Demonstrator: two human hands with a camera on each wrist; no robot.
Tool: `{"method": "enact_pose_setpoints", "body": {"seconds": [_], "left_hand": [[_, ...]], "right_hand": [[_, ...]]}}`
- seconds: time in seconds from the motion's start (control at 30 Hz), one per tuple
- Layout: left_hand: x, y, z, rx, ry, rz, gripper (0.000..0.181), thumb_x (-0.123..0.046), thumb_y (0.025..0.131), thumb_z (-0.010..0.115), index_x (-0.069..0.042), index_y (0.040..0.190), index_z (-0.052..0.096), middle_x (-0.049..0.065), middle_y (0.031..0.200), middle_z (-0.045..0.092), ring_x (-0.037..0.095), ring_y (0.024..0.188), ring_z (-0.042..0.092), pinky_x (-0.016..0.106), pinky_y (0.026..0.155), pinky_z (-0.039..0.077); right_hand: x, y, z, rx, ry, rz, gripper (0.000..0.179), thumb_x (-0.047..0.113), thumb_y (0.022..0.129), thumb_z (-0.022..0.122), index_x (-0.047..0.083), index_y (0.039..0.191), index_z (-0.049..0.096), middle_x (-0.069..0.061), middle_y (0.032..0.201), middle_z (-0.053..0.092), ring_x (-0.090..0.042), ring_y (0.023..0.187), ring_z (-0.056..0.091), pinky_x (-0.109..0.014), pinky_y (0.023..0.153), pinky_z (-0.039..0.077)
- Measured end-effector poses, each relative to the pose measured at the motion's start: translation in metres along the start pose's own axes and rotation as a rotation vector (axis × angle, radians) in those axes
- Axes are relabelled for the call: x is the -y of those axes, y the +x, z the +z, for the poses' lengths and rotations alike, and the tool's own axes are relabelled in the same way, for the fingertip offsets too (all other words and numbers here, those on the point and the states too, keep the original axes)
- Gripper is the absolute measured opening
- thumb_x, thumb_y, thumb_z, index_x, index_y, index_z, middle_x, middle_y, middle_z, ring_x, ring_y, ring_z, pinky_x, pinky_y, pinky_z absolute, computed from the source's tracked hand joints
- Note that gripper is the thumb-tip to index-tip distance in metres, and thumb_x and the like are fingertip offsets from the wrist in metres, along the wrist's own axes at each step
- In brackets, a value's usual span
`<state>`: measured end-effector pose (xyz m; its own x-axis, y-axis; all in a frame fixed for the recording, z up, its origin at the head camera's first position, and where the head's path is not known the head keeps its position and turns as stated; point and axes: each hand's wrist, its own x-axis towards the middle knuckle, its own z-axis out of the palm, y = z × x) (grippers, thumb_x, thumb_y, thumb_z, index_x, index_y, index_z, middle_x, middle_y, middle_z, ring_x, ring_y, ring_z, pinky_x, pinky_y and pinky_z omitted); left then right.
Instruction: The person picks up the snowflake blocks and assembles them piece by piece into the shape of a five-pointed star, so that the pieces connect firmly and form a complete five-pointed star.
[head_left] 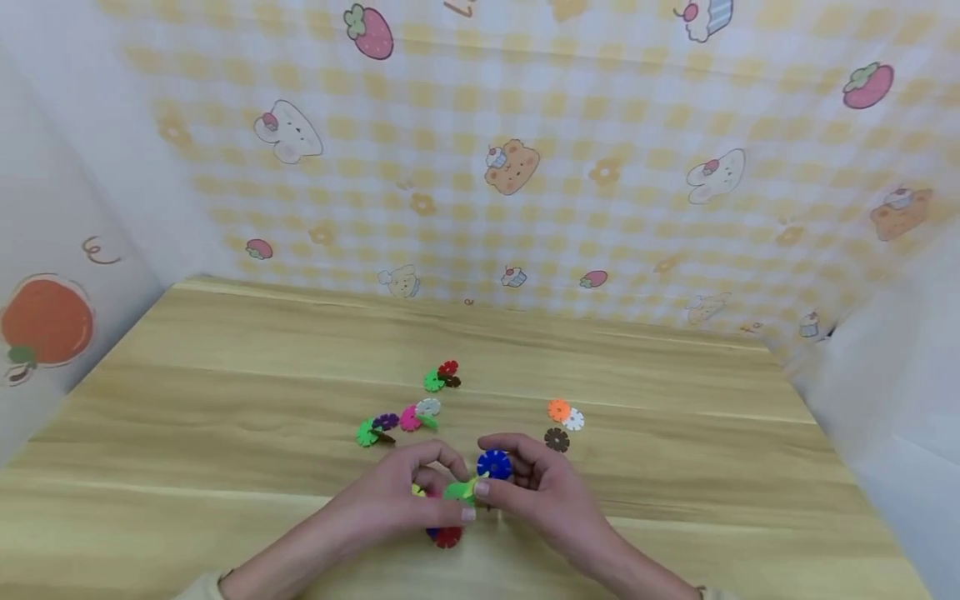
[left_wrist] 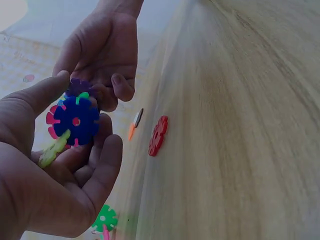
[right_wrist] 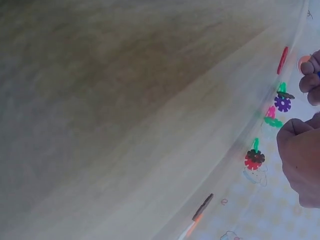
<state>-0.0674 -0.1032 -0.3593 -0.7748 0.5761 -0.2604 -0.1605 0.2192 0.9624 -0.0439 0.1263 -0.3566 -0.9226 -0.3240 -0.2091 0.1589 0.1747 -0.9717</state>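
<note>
My left hand (head_left: 408,492) grips a cluster of slotted plastic discs. A blue disc (left_wrist: 76,121), a yellow disc (left_wrist: 54,149) and part of a pink one show in the left wrist view. Close beside it, my right hand (head_left: 543,492) pinches at the cluster's other side, thumb near a green disc (head_left: 457,492) and a blue disc (head_left: 494,463). Fingers cover the joints, so how the discs interlock there is hidden. Below the hands, a loose red disc (head_left: 448,537) lies flat on the table. Only the back of the right hand (right_wrist: 302,162) shows in the right wrist view.
Farther back on the wooden table (head_left: 225,375) sit small joined groups: green with red and brown (head_left: 435,380), pink with grey and green (head_left: 410,417), green with purple and brown (head_left: 367,432). To the right lie orange (head_left: 558,409), white (head_left: 573,419) and brown (head_left: 557,440) discs.
</note>
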Motion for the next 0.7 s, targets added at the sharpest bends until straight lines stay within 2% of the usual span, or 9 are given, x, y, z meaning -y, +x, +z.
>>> {"method": "enact_pose_setpoints", "body": {"seconds": [0.1, 0.2, 0.23, 0.3, 0.37, 0.47, 0.6, 0.7], "left_hand": [[0.0, 0.002, 0.002, 0.055, 0.028, 0.025, 0.043, -0.03, 0.089, 0.08, -0.013, 0.126, 0.064, -0.003, 0.064, 0.058, 0.012, 0.059, 0.048, 0.024, 0.055, 0.037], [0.0, 0.006, 0.007, 0.07, 0.082, 0.07, 0.042, -0.033, 0.091, 0.079, -0.017, 0.128, 0.066, -0.005, 0.057, 0.048, 0.008, 0.05, 0.039, 0.022, 0.046, 0.03], [0.001, 0.005, 0.006, 0.059, 0.094, 0.069, 0.04, -0.034, 0.092, 0.078, -0.017, 0.127, 0.067, -0.005, 0.057, 0.05, 0.008, 0.049, 0.039, 0.022, 0.045, 0.03], [0.004, 0.004, 0.004, 0.035, 0.089, 0.031, 0.036, -0.036, 0.092, 0.076, -0.017, 0.122, 0.068, -0.003, 0.063, 0.06, 0.009, 0.055, 0.049, 0.023, 0.05, 0.037], [0.007, 0.001, -0.001, 0.002, 0.037, -0.01, 0.036, -0.035, 0.093, 0.075, -0.013, 0.12, 0.067, 0.002, 0.074, 0.071, 0.012, 0.064, 0.059, 0.026, 0.056, 0.044], [0.01, -0.002, -0.01, -0.053, -0.029, -0.068, 0.039, -0.037, 0.095, 0.072, -0.009, 0.121, 0.065, 0.004, 0.083, 0.075, 0.016, 0.073, 0.063, 0.03, 0.065, 0.049], [0.011, -0.004, -0.016, -0.135, -0.053, -0.097, 0.04, -0.04, 0.098, 0.069, -0.007, 0.121, 0.064, 0.003, 0.084, 0.073, 0.017, 0.075, 0.06, 0.033, 0.068, 0.05], [0.012, -0.006, -0.019, -0.188, -0.061, -0.127, 0.041, -0.042, 0.098, 0.068, -0.007, 0.119, 0.063, 0.006, 0.099, 0.076, 0.02, 0.089, 0.065, 0.037, 0.076, 0.054]], "right_hand": [[-0.003, 0.002, 0.001, 0.053, 0.02, -0.003, 0.057, 0.021, 0.095, 0.073, 0.001, 0.144, 0.051, -0.003, 0.098, 0.068, -0.009, 0.08, 0.057, -0.019, 0.065, 0.047], [-0.007, 0.0, -0.002, 0.079, 0.037, 0.008, 0.055, 0.024, 0.1, 0.066, -0.001, 0.146, 0.048, -0.003, 0.096, 0.068, -0.01, 0.079, 0.057, -0.02, 0.065, 0.046], [-0.008, 0.0, -0.003, 0.085, 0.03, 0.019, 0.054, 0.026, 0.102, 0.064, -0.001, 0.146, 0.048, -0.004, 0.096, 0.069, -0.011, 0.079, 0.058, -0.021, 0.065, 0.046], [-0.012, -0.001, -0.008, 0.09, 0.01, 0.038, 0.053, 0.028, 0.104, 0.06, -0.004, 0.144, 0.049, -0.007, 0.102, 0.072, -0.015, 0.086, 0.064, -0.023, 0.071, 0.053], [-0.017, -0.003, -0.017, 0.07, -0.07, 0.046, 0.049, 0.029, 0.104, 0.061, -0.005, 0.139, 0.055, -0.009, 0.104, 0.074, -0.019, 0.092, 0.069, -0.026, 0.075, 0.057], [-0.023, -0.008, -0.031, 0.037, -0.201, 0.037, 0.04, 0.024, 0.101, 0.065, -0.007, 0.126, 0.063, -0.009, 0.098, 0.075, -0.017, 0.088, 0.071, -0.025, 0.074, 0.058], [-0.031, -0.011, -0.033, -0.006, -0.447, -0.107, 0.027, 0.018, 0.095, 0.072, -0.002, 0.113, 0.07, 0.005, 0.079, 0.068, -0.002, 0.069, 0.059, -0.021, 0.061, 0.052], [-0.037, -0.007, -0.019, -0.025, -0.619, -0.245, 0.027, 0.022, 0.09, 0.079, 0.005, 0.11, 0.073, 0.011, 0.079, 0.062, 0.003, 0.066, 0.051, -0.02, 0.059, 0.048]]}}
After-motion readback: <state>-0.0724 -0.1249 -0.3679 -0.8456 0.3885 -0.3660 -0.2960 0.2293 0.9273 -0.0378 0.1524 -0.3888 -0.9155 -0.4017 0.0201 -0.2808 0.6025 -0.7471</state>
